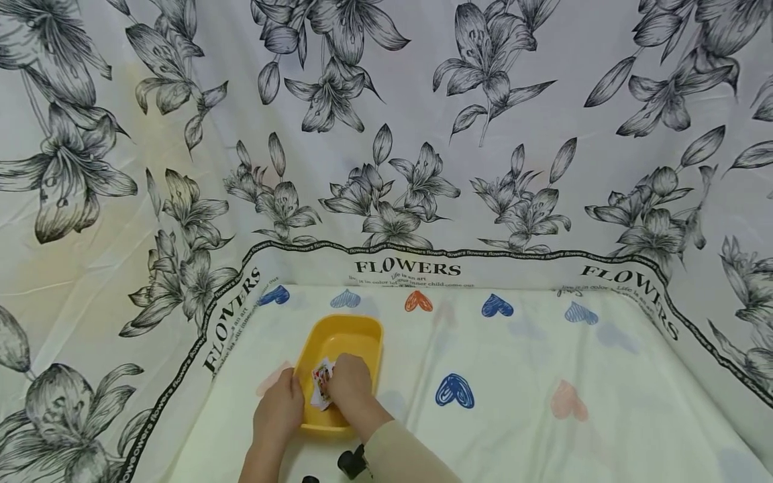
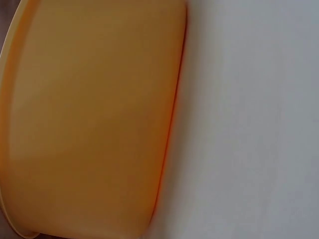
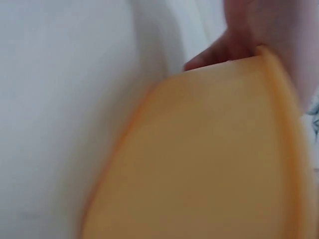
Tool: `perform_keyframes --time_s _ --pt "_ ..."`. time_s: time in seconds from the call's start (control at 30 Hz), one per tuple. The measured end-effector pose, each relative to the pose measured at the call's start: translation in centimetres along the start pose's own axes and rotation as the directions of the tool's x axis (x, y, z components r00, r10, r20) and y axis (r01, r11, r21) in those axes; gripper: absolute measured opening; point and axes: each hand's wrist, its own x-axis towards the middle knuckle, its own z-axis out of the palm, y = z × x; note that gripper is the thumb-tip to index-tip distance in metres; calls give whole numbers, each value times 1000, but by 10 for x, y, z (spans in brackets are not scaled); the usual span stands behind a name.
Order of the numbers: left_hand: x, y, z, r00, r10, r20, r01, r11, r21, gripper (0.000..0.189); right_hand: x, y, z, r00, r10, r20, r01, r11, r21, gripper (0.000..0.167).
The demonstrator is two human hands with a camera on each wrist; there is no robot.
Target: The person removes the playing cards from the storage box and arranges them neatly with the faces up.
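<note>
In the head view, a yellow plastic tray (image 1: 344, 325) with rounded corners lies on the cloth. My left hand (image 1: 280, 404) holds its left rim, thumb near the top edge and fingers along the outside. Reaching inside, my right hand (image 1: 352, 384) grips playing cards (image 1: 323, 386); a red and black face card shows, and the fingertips are partly hidden. The tray's outer wall (image 2: 94, 119) fills much of the left wrist view. In the right wrist view, the same wall (image 3: 199, 159) appears blurred, with part of a hand (image 3: 259, 30) behind its corner.
A white cloth with coloured hearts (image 1: 455, 391) covers the surface. Around it hang white drapes printed with black lilies (image 1: 398, 194). A black device (image 1: 351, 461) sits at my right wrist, below the tray's near edge.
</note>
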Motion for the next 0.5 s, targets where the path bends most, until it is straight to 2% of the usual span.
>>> perform_keyframes --time_s 0.17,0.33,0.43,0.5 --pt "0 0 0 1000 -16 20 16 1000 1 45 -5 2 -16 1000 -6 15 3 986 168 21" --pt "1 0 -1 999 -17 28 17 1000 4 47 -14 12 -38 1000 -17 14 11 939 343 18" --pt "1 -1 -1 1000 -14 20 14 1000 0 46 -14 24 -46 1000 -20 2 18 924 383 18" --pt "1 -1 -1 1000 -10 13 10 1000 -6 46 -14 34 -53 1000 1 16 -8 903 429 18"
